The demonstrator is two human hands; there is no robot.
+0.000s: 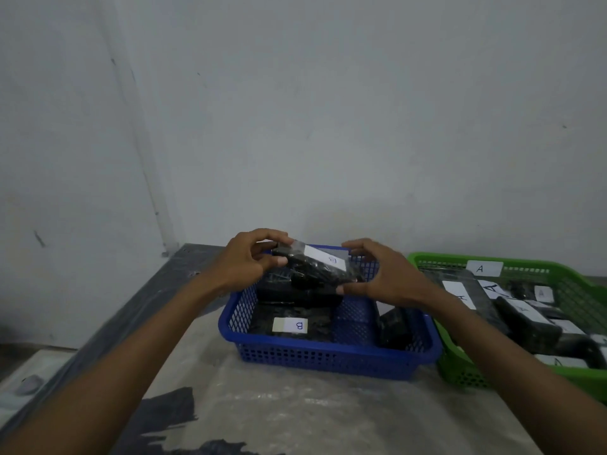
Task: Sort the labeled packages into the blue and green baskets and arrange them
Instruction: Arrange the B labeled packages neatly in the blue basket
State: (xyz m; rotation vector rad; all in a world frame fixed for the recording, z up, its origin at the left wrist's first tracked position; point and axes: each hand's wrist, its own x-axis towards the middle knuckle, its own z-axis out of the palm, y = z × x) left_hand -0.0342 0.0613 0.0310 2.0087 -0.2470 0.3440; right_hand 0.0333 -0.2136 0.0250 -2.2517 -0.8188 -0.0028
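The left hand (248, 261) and the right hand (382, 274) together hold one black package (315, 269) above the rear half of the blue basket (328, 357). The left hand pinches the package's left end, with the thumb on the near side and the curled fingers over the far top edge. The right hand grips the right end, with the thumb under the near corner and the fingers curled over the far edge. The held package carries a white label (325, 259) on its upper face; the letter on it is too blurred to read with certainty. Inside the blue basket, a second black package lies flat near the front wall and bears a label marked B (290, 325); further dark packages lie beneath the held one and at the right side. The green basket (460, 372) stands just beside the blue basket on its right, holds several black packages with white A labels, and carries an A tag (484, 268) on its rear rim. Both baskets rest on a worn grey table (295, 412) set against a pale wall (328, 110).
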